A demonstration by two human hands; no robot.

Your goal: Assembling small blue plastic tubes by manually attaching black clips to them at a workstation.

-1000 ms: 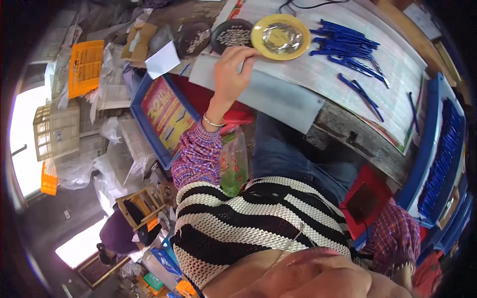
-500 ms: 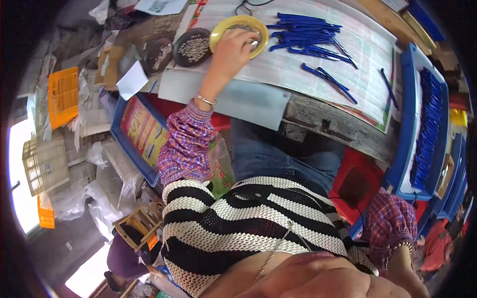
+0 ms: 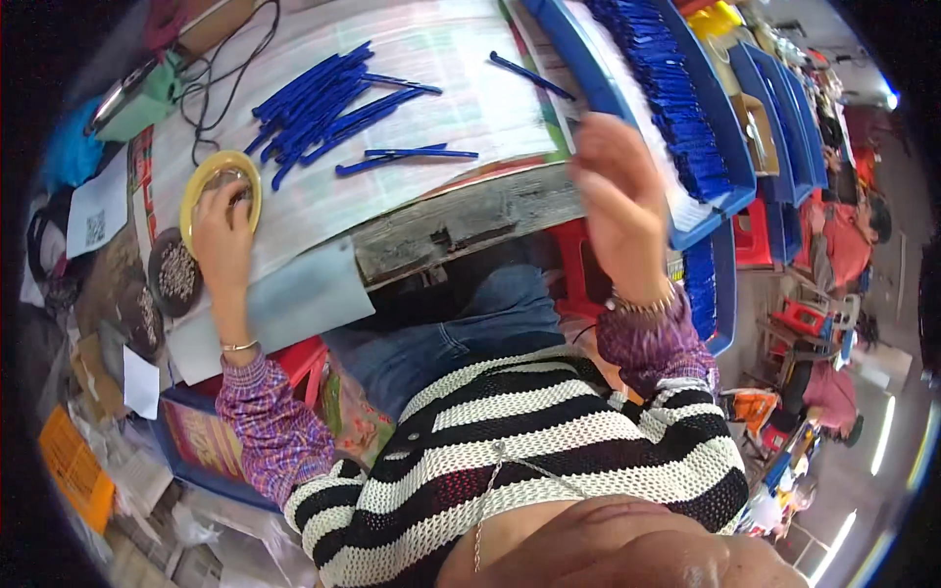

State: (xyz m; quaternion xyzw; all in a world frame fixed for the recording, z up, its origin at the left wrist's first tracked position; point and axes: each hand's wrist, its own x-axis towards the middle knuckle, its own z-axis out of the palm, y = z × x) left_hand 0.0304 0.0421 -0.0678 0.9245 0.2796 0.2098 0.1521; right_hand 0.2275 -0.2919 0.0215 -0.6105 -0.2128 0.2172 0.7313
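Left hand: my left hand (image 3: 223, 220) reaches into the yellow dish (image 3: 218, 162), fingers bent downward; the tips are hidden, so I cannot determine whether they grip anything.
Right hand: my right hand (image 3: 619, 186) is raised just beside the blue tray (image 3: 714, 218), fingers loosely bent; blur hides any grip or content.
Lone blue strip (image 3: 532, 75): on the white sheet (image 3: 480, 113), beyond and to the left of my right hand; long axis slants from far left to near right, near end toward that hand. Right hand is nearer.
Crossed blue strips (image 3: 407, 157): 2 pieces, between my hands; long axes run mainly left to right.
Blue strip pile (image 3: 314, 113): just right of the yellow dish; most long axes run from near left to far right. Left hand is nearer.
Dark dish (image 3: 174, 304): just beside the yellow dish, on its near-left side; contains small pale pieces.
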